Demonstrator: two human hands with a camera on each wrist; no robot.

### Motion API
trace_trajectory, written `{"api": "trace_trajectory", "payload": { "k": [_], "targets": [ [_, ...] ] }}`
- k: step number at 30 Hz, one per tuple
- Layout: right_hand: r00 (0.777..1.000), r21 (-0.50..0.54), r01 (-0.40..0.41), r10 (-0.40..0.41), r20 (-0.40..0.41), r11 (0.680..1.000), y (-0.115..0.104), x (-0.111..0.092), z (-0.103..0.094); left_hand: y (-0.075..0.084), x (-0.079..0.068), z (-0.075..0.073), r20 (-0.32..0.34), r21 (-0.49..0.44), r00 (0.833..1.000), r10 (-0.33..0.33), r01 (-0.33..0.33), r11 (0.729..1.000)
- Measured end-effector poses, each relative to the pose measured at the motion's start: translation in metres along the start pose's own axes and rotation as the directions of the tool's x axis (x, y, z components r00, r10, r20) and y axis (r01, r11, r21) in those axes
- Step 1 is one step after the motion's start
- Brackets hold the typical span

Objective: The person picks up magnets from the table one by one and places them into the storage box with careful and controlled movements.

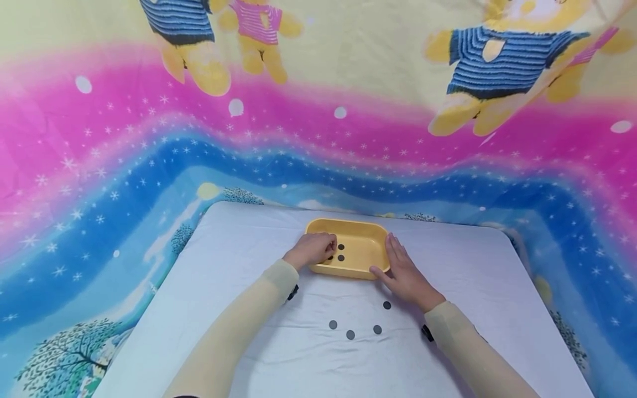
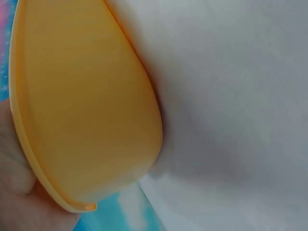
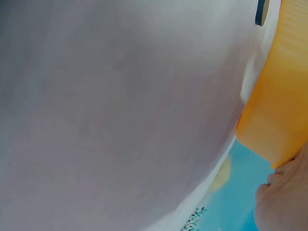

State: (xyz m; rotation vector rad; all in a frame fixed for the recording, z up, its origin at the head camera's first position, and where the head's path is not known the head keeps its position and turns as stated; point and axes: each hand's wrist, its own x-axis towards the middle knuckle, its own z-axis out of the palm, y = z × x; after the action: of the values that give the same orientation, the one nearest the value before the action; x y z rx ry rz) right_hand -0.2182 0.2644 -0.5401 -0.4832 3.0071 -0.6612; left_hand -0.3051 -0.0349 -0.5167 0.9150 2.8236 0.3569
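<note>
A yellow plastic basin (image 1: 365, 249) sits near the far edge of the white-covered table. Over its left end reaches my left hand (image 1: 313, 249), fingers curled down inside, with a dark disc (image 1: 330, 258) peeking out right at the fingertips. Two more dark discs (image 1: 340, 258) lie on the basin floor beside that hand. My right hand (image 1: 405, 273) rests against the basin's right end, fingers straight along the rim and thumb at the front corner. The left wrist view shows the basin's outer wall (image 2: 91, 106), the left hand partly hidden behind its rim.
Several dark discs (image 1: 350, 335) lie scattered on the white cloth (image 1: 278, 354) in front of the basin. One disc (image 3: 262, 12) also shows at the top of the right wrist view. A patterned curtain (image 1: 318, 149) with bears and snowflakes hangs behind the table.
</note>
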Motion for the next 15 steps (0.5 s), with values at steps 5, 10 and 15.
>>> {"api": "trace_trajectory", "payload": {
  "k": [5, 10, 15],
  "targets": [
    [1.000, 0.004, 0.003, -0.003, 0.003, 1.000, -0.001, -0.001, 0.001, 0.000, -0.004, -0.003, -0.005, -0.046, 1.000, -0.007, 0.007, 0.999],
    [1.000, 0.005, 0.018, -0.018, -0.007, 1.000, 0.000, 0.000, 0.001, 0.000, -0.012, -0.006, -0.038, -0.090, 0.999, -0.013, 0.010, 0.996],
    [1.000, -0.001, 0.021, -0.021, -0.008, 1.000, 0.001, 0.000, 0.001, 0.000, -0.025, -0.011, -0.084, -0.128, 0.996, -0.003, -0.007, 0.992]
  ]
}}
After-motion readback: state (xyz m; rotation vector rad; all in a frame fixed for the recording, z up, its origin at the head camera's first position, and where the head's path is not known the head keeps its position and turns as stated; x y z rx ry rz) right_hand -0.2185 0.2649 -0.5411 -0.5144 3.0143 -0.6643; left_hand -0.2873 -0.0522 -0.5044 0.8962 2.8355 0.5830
